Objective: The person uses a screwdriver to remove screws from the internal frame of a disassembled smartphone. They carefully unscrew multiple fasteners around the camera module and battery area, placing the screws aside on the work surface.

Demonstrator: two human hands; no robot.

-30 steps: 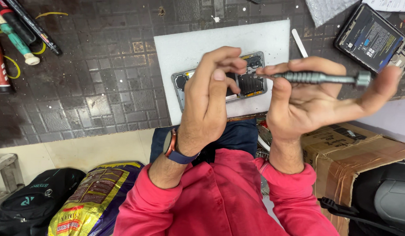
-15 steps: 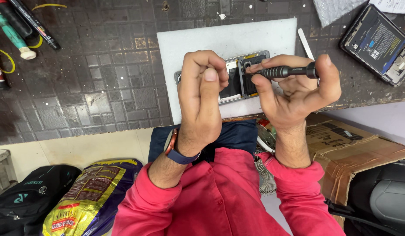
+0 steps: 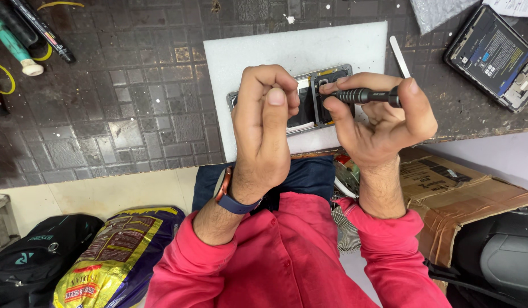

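A person in a red shirt bends over an opened phone (image 3: 309,102) lying on a white mat (image 3: 292,45) on the dark workbench (image 3: 133,114). The left hand (image 3: 264,131) curls closed over the phone's left half, steadying it, while the right hand (image 3: 378,122) grips a dark screwdriver (image 3: 364,96), tip at the phone's right end. Another opened phone (image 3: 492,54) lies well apart, at the right.

Opened phone (image 3: 309,108): back cover off, dark internals and metal frame exposed, lying flat lengthwise left-right on the white pad, partly hidden. Precision screwdriver (image 3: 366,95): dark knurled handle, held near-horizontal, tip at the phone's right end.
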